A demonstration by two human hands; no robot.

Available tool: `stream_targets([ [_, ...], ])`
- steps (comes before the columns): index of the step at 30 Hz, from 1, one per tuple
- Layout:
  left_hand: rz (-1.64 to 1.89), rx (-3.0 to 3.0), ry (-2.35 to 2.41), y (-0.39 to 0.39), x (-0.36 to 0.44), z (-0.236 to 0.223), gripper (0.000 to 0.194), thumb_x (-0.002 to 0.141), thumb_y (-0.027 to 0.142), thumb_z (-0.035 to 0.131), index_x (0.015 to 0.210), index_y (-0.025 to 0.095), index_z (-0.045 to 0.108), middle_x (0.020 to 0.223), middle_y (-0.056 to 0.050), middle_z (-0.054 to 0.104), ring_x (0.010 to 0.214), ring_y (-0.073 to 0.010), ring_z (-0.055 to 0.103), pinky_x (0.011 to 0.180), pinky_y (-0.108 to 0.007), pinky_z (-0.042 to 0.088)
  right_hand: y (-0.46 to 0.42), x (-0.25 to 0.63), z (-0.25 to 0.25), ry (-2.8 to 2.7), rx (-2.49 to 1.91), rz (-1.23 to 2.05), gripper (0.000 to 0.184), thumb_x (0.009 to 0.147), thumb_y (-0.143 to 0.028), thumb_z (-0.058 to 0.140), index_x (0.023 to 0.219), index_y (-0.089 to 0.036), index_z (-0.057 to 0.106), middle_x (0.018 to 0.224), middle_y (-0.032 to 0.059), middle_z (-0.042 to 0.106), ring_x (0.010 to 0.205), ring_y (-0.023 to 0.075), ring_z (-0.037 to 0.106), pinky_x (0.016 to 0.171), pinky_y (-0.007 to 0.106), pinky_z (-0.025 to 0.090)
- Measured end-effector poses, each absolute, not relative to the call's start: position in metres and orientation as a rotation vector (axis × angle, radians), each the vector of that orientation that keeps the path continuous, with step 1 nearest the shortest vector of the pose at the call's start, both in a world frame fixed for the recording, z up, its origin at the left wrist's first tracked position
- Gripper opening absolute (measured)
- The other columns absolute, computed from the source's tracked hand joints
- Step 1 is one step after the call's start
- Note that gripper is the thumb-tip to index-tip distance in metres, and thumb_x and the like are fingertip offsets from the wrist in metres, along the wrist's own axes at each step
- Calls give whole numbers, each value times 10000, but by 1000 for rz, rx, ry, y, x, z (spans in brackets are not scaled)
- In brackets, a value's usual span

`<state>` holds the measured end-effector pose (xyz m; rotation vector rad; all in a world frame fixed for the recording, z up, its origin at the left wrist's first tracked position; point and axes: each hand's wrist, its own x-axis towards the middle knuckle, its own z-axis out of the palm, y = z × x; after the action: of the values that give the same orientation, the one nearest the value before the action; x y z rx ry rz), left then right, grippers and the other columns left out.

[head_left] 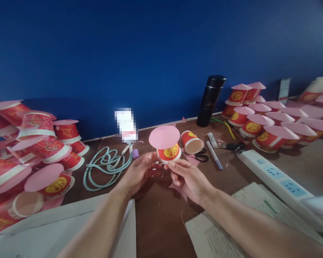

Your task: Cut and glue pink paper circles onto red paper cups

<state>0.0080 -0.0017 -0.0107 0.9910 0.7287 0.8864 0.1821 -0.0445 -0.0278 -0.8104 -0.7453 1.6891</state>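
Observation:
A red paper cup [169, 153] with a yellow printed emblem is held above the table, its white rim downward. A round pink paper disc [164, 136] covers its upper end and sticks out past the sides. My right hand [190, 179] pinches the cup's lower rim between thumb and fingers. At the cup's left side, my left hand [142, 170] has its curled fingers against it; part of their contact is hidden. Just behind to the right, another red paper cup [190, 141] lies on its side, mouth facing me. Black-handled scissors [201, 156] lie beneath it.
Stacked pink-topped cups [60, 154] fill the left; rows of similar cups [261, 123] stand right. Around the middle are a coiled cable [97, 175], a black flask [210, 102], a white pen [214, 156], a power strip [276, 177] and papers [215, 234]. A blue wall [161, 53] rises behind.

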Motion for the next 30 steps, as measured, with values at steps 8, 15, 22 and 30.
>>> stream_targets([
  [8, 953, 455, 676, -11, 23, -11, 132, 895, 169, 557, 835, 82, 636, 688, -28, 579, 585, -70, 551, 506, -154, 463, -48, 179, -24, -773, -767, 1767, 203, 758, -315, 754, 909, -184, 725, 949, 39, 695, 560, 38, 432, 468, 198, 295],
  [15, 960, 226, 602, -11, 22, -5, 128, 917, 125, 500, 841, 76, 592, 663, 1, 512, 507, -27, 493, 445, -107, 426, -43, 188, -20, -473, -558, 1917, 116, 788, -227, 709, 840, -140, 653, 814, -9, 599, 580, 35, 457, 467, 157, 336],
  [22, 1036, 380, 600, -16, 27, -9, 89, 858, 187, 621, 883, 102, 616, 724, -7, 524, 581, -60, 497, 486, -162, 450, -38, 189, -27, -427, -591, 1893, 174, 795, -248, 722, 778, -127, 598, 716, -32, 541, 524, 13, 426, 440, 130, 319],
  [30, 1167, 444, 540, -13, 26, -15, 120, 827, 215, 673, 885, 115, 644, 756, -5, 557, 633, -67, 501, 535, -187, 445, -24, 203, -34, -1012, -1238, 1222, 260, 817, -387, 620, 996, -200, 653, 883, 38, 690, 543, 99, 554, 448, 225, 424],
])
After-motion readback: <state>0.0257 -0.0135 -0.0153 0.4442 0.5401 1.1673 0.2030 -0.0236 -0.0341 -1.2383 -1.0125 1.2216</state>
